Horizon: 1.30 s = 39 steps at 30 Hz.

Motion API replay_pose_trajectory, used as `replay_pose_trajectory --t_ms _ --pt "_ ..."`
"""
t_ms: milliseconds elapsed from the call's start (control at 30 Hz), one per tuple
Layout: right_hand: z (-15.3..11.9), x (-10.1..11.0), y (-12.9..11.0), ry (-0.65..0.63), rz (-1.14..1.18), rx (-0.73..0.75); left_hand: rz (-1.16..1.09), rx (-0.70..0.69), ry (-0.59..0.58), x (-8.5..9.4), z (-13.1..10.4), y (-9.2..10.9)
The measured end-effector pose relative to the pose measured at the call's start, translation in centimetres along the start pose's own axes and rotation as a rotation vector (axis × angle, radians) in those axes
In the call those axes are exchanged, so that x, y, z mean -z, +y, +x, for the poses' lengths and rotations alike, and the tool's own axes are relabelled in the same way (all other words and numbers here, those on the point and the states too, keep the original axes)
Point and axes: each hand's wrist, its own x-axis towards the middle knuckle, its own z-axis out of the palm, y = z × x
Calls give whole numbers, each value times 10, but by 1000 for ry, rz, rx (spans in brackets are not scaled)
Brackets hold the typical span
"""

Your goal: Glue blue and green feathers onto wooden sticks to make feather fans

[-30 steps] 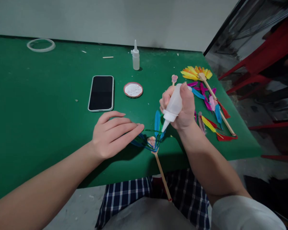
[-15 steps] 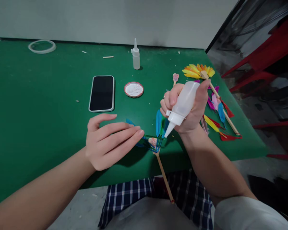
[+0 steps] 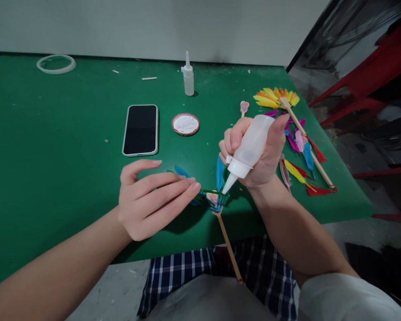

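Note:
My right hand is wrapped round a translucent squeeze bottle with a white cap, tilted nozzle down. Its tip is at the end of a thin green feather quill. My left hand pinches this green feather between thumb and fingertips, with most of it hidden behind the fingers. Below lies a feather fan with a wooden handle, its far end over the table edge. Blue feathers spread from its head, beside a small pinkish patterned piece.
A phone, a round white lid with a red rim and a small dropper bottle are on the green table. At right lie a yellow-orange feather fan, loose coloured feathers and red tassels. A clear ring lies far left.
My right hand has brought the bottle a little left and down, its nozzle now at the green quill. My left hand has stayed nearly still.

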Motion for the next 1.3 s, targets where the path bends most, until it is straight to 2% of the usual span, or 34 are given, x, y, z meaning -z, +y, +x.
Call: replay_pose_trajectory --t_ms 167,300,467,600,667,700,767,833,900,1000,1100,1300 --pt "-1 -1 3 -13 -30 -18 -105 11 1 -1 1 1" --pt "-2 -4 6 -3 -47 -19 -69 -26 -11 -1 3 1" --pt "-1 -1 6 -25 -29 -20 -57 -5 -25 -2 3 2" --pt "4 7 0 -111 -26 -93 -13 21 56 -10 -3 -4" --pt "8 11 -1 -45 -46 -91 13 64 114 -17 -6 -10" --pt "11 14 0 23 -66 -82 27 111 164 -20 -7 -14" --pt "16 19 4 179 -117 -65 41 238 171 -25 -9 -22" --pt "19 23 10 284 -169 -96 48 328 128 -28 -10 -30" --pt "21 27 16 320 -216 -147 10 357 45 -30 -12 -37" --pt "21 31 24 273 -266 -175 -136 380 -59 -31 -13 -43" --pt "22 36 33 203 -357 -116 -291 446 -122 -32 -13 -44" --pt "24 46 47 140 -748 9 -515 587 -233 -32 -9 -43"
